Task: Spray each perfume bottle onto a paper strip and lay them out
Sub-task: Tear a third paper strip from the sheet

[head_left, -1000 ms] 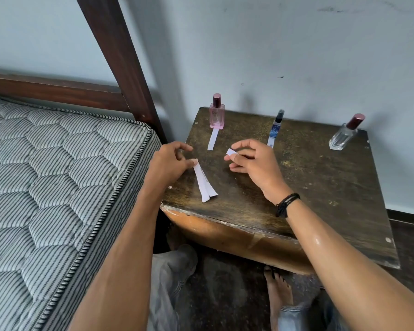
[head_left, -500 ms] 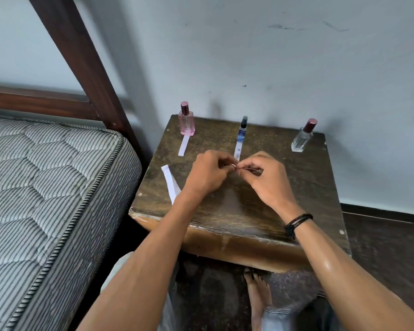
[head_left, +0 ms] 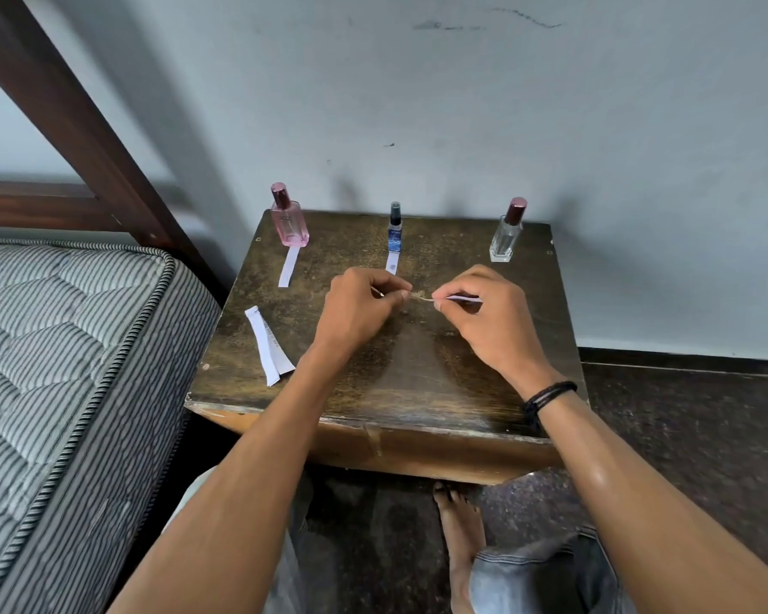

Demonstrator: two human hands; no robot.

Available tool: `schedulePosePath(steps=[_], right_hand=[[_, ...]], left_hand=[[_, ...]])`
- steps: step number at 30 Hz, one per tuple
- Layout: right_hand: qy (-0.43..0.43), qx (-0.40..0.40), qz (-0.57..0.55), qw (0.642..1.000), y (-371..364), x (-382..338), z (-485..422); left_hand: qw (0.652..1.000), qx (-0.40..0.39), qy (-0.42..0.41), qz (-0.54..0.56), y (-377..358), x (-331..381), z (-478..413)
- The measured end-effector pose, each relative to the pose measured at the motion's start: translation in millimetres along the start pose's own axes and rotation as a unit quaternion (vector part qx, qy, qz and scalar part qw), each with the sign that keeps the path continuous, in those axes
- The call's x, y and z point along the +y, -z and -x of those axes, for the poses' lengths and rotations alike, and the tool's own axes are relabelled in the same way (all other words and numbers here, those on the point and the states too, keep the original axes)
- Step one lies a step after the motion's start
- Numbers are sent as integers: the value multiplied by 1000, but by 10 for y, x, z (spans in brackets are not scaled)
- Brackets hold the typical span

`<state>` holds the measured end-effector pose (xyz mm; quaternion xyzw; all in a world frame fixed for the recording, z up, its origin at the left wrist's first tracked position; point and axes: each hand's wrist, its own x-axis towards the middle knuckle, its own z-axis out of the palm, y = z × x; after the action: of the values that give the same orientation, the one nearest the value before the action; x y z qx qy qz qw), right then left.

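Note:
Three perfume bottles stand along the back of a dark wooden table [head_left: 417, 383]: a pink bottle [head_left: 289, 221] at left, a slim blue bottle [head_left: 394, 230] in the middle, a clear bottle [head_left: 507, 234] at right. A white paper strip [head_left: 289, 266] lies in front of the pink bottle, and another strip [head_left: 392, 262] lies before the blue one. Above the table's middle, my left hand [head_left: 360, 310] and my right hand [head_left: 488, 312] each pinch an end of a thin paper strip [head_left: 460, 298], seen edge-on. Spare strips [head_left: 269, 345] lie at the table's left edge.
A striped quilted mattress [head_left: 63, 370] on a dark wooden bed frame [head_left: 72, 121] stands close to the table's left side. A pale wall rises right behind the bottles. My bare foot [head_left: 460, 525] and knees show on the dark floor under the front edge.
My left hand let go of the spare strips at the table's left and came to the middle. Both hands now pinch one strip between them; the camera has shifted.

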<state>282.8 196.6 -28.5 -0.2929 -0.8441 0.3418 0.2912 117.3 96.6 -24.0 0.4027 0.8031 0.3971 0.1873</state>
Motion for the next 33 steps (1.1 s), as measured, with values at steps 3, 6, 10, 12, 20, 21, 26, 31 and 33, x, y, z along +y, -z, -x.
schedulePosePath(steps=[3, 6, 10, 12, 20, 21, 26, 31, 33], right_hand=[[19, -23, 33, 999, 28, 85, 29], [39, -66, 83, 994, 28, 140, 65], [60, -116, 129, 983, 25, 145, 77], [63, -128, 130, 981, 37, 141, 76], [53, -194, 122, 972, 89, 118, 62], [48, -209, 114, 970, 115, 113, 65], [9, -265, 65, 962, 252, 137, 45], [-48, -203, 21, 978, 425, 165, 9], [-73, -122, 25, 989, 462, 198, -19]], left_hand=[[1000, -1, -9, -28, -28, 5, 10], [997, -28, -44, -50, -56, 14, 27], [980, -95, -111, -133, -113, 12, 70], [971, -107, -129, -169, -136, 1, 85], [969, -87, -131, -192, -166, 11, 100], [968, -84, -130, -195, -175, 13, 99], [969, -73, -126, -201, -204, 19, 89], [972, -70, -128, -186, -206, -4, 85], [973, -69, -124, -183, -219, -12, 84]])
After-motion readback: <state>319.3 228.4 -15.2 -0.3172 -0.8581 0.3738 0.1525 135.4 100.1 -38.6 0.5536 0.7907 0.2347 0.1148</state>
